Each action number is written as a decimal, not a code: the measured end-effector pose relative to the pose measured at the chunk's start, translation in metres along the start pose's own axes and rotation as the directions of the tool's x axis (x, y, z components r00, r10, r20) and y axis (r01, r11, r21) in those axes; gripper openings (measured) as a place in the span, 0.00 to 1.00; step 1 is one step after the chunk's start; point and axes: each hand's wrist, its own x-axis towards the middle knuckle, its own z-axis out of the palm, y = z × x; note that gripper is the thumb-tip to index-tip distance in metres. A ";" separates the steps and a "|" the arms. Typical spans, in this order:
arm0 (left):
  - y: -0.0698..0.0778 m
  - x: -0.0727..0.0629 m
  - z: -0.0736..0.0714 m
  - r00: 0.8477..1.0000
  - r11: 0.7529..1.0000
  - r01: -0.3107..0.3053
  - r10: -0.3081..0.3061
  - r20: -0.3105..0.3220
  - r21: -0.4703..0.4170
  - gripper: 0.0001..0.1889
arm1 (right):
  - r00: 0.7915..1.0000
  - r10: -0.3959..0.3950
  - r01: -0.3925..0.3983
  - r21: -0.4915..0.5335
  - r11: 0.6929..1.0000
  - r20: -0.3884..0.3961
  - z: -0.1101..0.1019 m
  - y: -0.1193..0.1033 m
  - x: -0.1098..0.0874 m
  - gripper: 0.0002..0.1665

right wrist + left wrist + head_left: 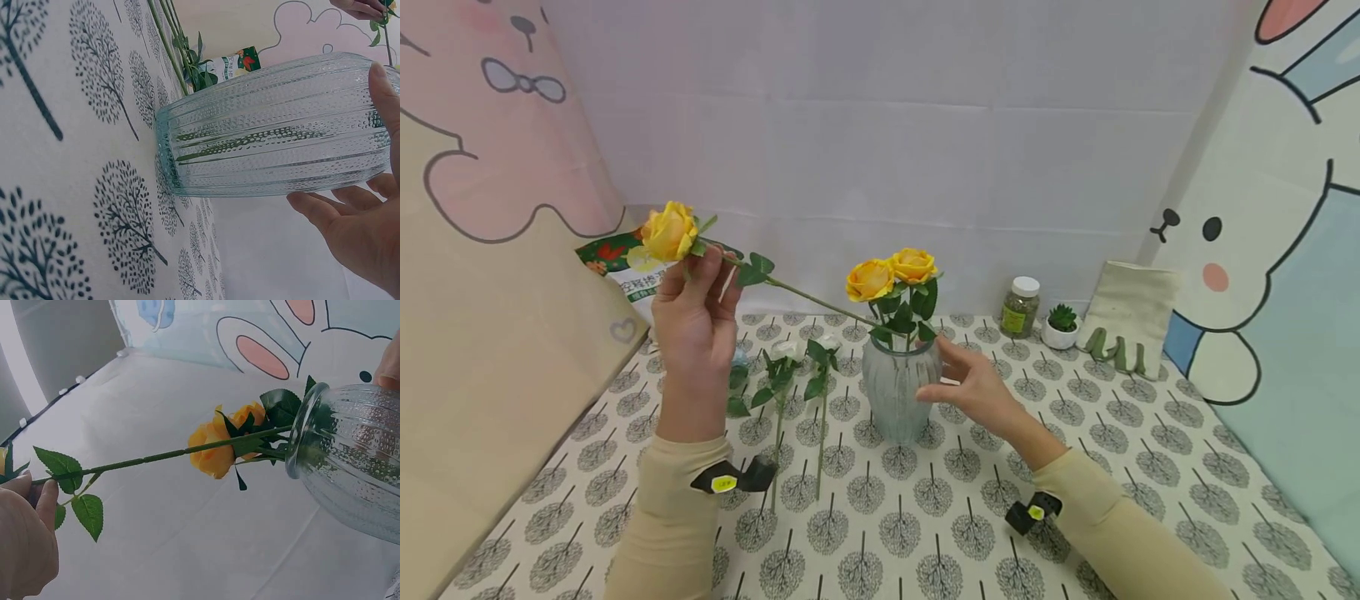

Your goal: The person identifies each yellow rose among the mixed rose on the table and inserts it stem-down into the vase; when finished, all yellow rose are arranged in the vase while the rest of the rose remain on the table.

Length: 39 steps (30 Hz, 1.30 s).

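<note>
Just below its bloom, my left hand pinches the green stem of a yellow rose. That stem slants down to the right, its far end at the mouth of a ribbed clear glass vase. Two other yellow roses stand in the vase, their stems visible through the glass. My right hand holds the upright vase from the right near its top, thumb on the near side and fingers round the far side. On the patterned cloth between my arms lie white roses and a blue flower, partly hidden by my left wrist.
A printed bag leans at the back left. Toward the back right stand a white-lidded jar, a small potted succulent and a pale glove with green fingertips. Cloth walls enclose the tree-patterned tabletop.
</note>
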 end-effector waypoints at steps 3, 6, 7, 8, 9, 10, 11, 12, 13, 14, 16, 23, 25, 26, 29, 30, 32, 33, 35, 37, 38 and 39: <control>-0.004 -0.003 0.002 0.999 0.999 -0.018 0.017 0.031 0.036 0.04 | 1.000 -0.002 0.002 -0.006 1.000 -0.001 0.000 0.001 0.000 0.60; -0.007 -0.007 0.003 0.998 0.997 -0.027 0.023 0.057 0.067 0.06 | 1.000 0.002 -0.002 -0.010 1.000 -0.001 0.000 0.002 0.000 0.60; -0.009 -0.008 0.003 0.997 0.997 -0.032 0.027 0.066 0.072 0.07 | 1.000 0.001 -0.001 -0.010 1.000 0.000 0.000 0.002 0.000 0.60; -0.010 -0.010 0.003 0.996 0.995 -0.044 0.037 0.077 0.091 0.09 | 1.000 0.001 -0.001 -0.010 1.000 0.000 0.000 0.002 0.000 0.60; -0.011 -0.011 0.004 0.995 0.992 -0.057 0.048 0.088 0.110 0.09 | 1.000 0.001 -0.001 -0.011 1.000 0.000 0.000 0.002 0.000 0.60; -0.012 -0.013 0.004 0.993 0.989 -0.073 0.060 0.104 0.128 0.10 | 1.000 0.002 -0.002 -0.006 1.000 0.000 0.000 0.002 0.000 0.61; -0.014 -0.014 0.004 0.990 0.984 -0.095 0.077 0.121 0.153 0.10 | 1.000 0.000 0.000 -0.003 1.000 0.000 0.000 0.002 0.000 0.61; -0.015 -0.015 0.004 0.986 0.978 -0.117 0.093 0.138 0.175 0.11 | 1.000 -0.001 0.001 -0.002 1.000 0.000 0.000 0.003 0.001 0.61; -0.016 -0.017 0.004 0.982 0.972 -0.137 0.109 0.153 0.190 0.11 | 1.000 -0.002 0.002 -0.001 1.000 0.000 0.000 0.003 0.001 0.61; -0.017 -0.018 0.005 0.979 0.967 -0.154 0.122 0.163 0.202 0.12 | 1.000 -0.002 0.002 -0.002 1.000 -0.001 0.000 0.002 0.001 0.61; -0.020 -0.021 0.006 0.974 0.959 -0.179 0.141 0.178 0.221 0.13 | 1.000 -0.002 0.002 -0.003 1.000 -0.001 0.000 0.002 0.001 0.61; -0.022 -0.031 0.011 0.963 0.949 -0.209 0.158 0.218 0.235 0.17 | 1.000 0.000 0.000 -0.003 1.000 -0.006 0.001 0.000 0.000 0.61; -0.023 -0.033 0.012 0.956 0.953 -0.220 0.168 0.241 0.209 0.16 | 1.000 0.000 0.000 0.001 1.000 -0.007 0.001 -0.001 0.000 0.61; -0.023 -0.034 0.012 0.950 0.950 -0.233 0.177 0.259 0.208 0.16 | 1.000 -0.002 0.002 0.001 1.000 -0.007 0.001 -0.001 0.001 0.61; -0.025 -0.034 0.012 0.938 0.942 -0.259 0.193 0.288 0.211 0.16 | 1.000 -0.003 0.003 0.002 1.000 -0.007 0.001 0.000 0.001 0.61; -0.026 -0.034 0.012 0.936 0.941 -0.262 0.193 0.294 0.216 0.16 | 1.000 -0.002 0.002 -0.001 1.000 -0.008 0.001 0.000 0.001 0.61; -0.028 -0.033 0.011 0.938 0.942 -0.253 0.184 0.294 0.218 0.15 | 1.000 0.001 -0.001 -0.002 1.000 -0.009 0.001 0.001 0.001 0.61; -0.029 -0.033 0.010 0.939 0.944 -0.246 0.177 0.294 0.220 0.15 | 1.000 0.003 -0.003 -0.002 1.000 -0.009 0.001 0.001 0.001 0.61; -0.031 -0.031 0.009 0.942 0.946 -0.232 0.161 0.294 0.225 0.15 | 1.000 0.005 -0.005 -0.001 1.000 -0.009 0.001 0.001 0.001 0.61; -0.034 -0.029 0.006 0.943 0.946 -0.227 0.154 0.296 0.231 0.14 | 1.000 0.005 -0.005 0.001 1.000 -0.009 0.001 0.000 0.001 0.61; -0.035 -0.028 0.005 0.943 0.945 -0.229 0.154 0.296 0.235 0.14 | 1.000 0.005 -0.005 0.001 1.000 -0.009 0.001 0.000 0.001 0.61; -0.036 -0.027 0.004 0.943 0.943 -0.230 0.155 0.296 0.239 0.13 | 1.000 0.003 -0.003 0.000 1.000 -0.008 0.001 0.000 0.001 0.61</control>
